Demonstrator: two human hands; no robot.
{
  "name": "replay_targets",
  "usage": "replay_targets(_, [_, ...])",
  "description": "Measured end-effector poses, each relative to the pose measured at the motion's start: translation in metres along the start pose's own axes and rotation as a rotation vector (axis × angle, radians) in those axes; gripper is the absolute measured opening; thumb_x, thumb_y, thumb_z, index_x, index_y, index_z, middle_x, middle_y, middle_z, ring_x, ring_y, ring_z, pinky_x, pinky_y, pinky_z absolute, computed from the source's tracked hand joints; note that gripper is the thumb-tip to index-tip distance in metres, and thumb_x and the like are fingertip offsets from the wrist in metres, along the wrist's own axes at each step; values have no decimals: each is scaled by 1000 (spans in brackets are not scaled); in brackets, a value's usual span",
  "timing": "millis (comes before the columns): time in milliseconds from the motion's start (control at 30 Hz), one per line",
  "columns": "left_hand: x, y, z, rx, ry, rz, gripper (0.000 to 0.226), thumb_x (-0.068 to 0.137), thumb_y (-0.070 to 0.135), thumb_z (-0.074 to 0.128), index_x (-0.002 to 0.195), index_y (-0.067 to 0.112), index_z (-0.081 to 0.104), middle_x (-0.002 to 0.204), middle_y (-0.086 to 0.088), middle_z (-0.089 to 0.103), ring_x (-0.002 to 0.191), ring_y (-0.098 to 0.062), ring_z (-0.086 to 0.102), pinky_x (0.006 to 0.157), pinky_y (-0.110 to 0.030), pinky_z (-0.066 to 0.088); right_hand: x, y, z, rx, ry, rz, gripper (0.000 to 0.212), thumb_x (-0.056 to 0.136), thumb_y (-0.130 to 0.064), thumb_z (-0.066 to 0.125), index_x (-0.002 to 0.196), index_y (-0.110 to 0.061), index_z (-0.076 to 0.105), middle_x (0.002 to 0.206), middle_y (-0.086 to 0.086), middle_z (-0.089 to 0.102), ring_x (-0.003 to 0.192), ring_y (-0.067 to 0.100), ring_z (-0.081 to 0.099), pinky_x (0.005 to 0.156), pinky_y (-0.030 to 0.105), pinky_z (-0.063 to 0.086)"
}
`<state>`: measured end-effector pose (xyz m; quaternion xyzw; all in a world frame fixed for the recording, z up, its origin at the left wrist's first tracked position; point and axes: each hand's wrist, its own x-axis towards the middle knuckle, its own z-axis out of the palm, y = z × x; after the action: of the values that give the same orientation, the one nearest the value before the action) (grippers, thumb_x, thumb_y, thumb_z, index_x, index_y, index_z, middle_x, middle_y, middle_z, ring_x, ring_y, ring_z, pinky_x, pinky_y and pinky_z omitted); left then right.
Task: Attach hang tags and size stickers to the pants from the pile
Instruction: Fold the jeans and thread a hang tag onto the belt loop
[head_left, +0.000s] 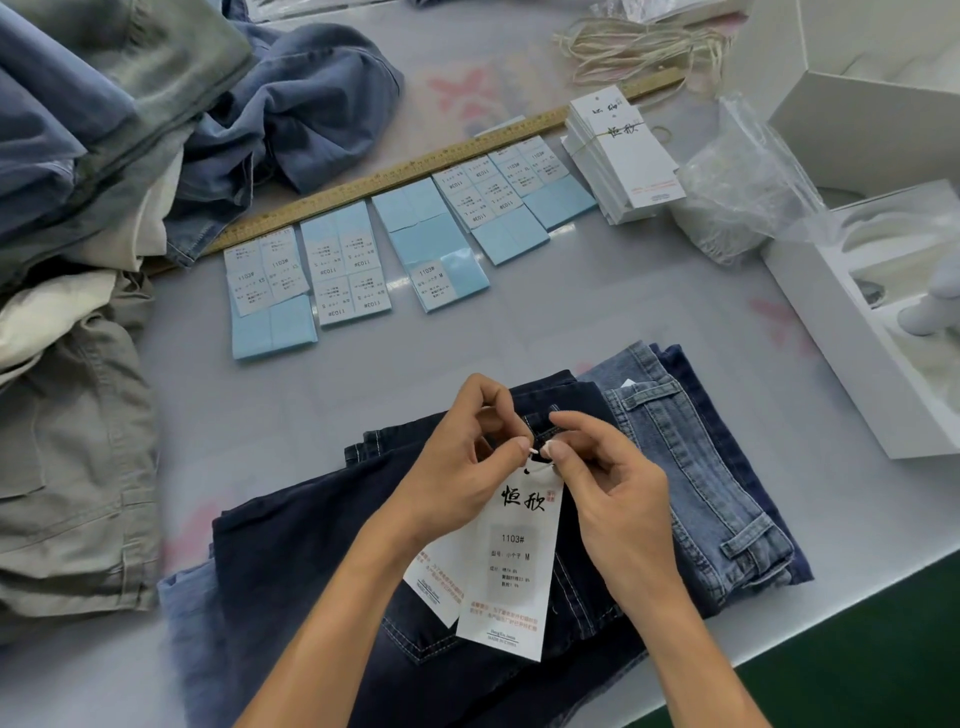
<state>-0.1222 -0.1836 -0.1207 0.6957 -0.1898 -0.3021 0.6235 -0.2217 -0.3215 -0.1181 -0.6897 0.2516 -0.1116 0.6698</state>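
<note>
Dark navy jeans (291, 551) lie folded at the table's near edge, on top of lighter denim pants (691, 467). Two white hang tags (519, 561) lie on the dark jeans; the upper one carries a 1103# size M sticker. My left hand (467, 462) and my right hand (608, 478) meet at the top of the tags by a belt loop, each pinching the small fastener there between thumb and forefinger. Rows of blue-backed size sticker sheets (358, 260) lie further back, with a banded stack of hang tags (623, 150) to their right.
A heap of blue, grey and white pants (104, 156) fills the left side. A long wooden ruler (395, 171) runs behind the stickers. Loose strings (644, 47), a clear plastic bag (743, 182) and open white boxes (872, 332) sit at the right. The table edge runs diagonally at lower right.
</note>
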Motion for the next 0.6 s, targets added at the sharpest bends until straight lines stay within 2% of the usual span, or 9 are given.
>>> replay_targets(67, [0, 0, 2, -40, 11, -19, 23, 92, 15, 62, 98, 23, 42, 87, -2, 67, 77, -24, 58, 72, -56, 45, 0, -1, 0, 11, 13, 5, 24, 93, -11, 72, 105, -31, 75, 94, -1, 75, 90, 15, 72, 78, 20, 55])
replay_targets(167, [0, 1, 3, -88, 28, -47, 25, 90, 13, 63, 98, 16, 39, 85, -1, 68, 77, -42, 55, 76, -64, 44, -1, -1, 0, -12, -13, 0, 14, 92, -13, 73, 97, -26, 75, 93, -1, 74, 88, 17, 71, 76, 22, 56])
replay_targets(267, [-1, 4, 3, -109, 39, -69, 27, 90, 11, 63, 99, 12, 37, 84, -4, 67, 78, -50, 52, 78, -66, 45, -2, -1, -2, -13, -30, -2, 14, 93, -10, 72, 96, -23, 75, 92, -1, 74, 87, 17, 71, 76, 22, 56])
replay_targets(500, [-1, 8, 4, -99, 43, -97, 29, 92, 7, 62, 100, 9, 34, 85, -19, 65, 77, -51, 52, 76, -66, 46, -1, -2, -3, -18, -69, -27, 16, 93, -10, 71, 96, -25, 75, 92, 0, 74, 88, 17, 70, 76, 21, 55])
replay_targets(600, [-2, 8, 5, -105, 37, -101, 29, 92, 3, 62, 100, 9, 34, 84, -19, 64, 72, -45, 51, 75, -64, 46, -2, -1, -4, -18, -74, -38, 17, 93, -9, 71, 96, -25, 75, 92, 0, 74, 87, 15, 70, 76, 19, 54])
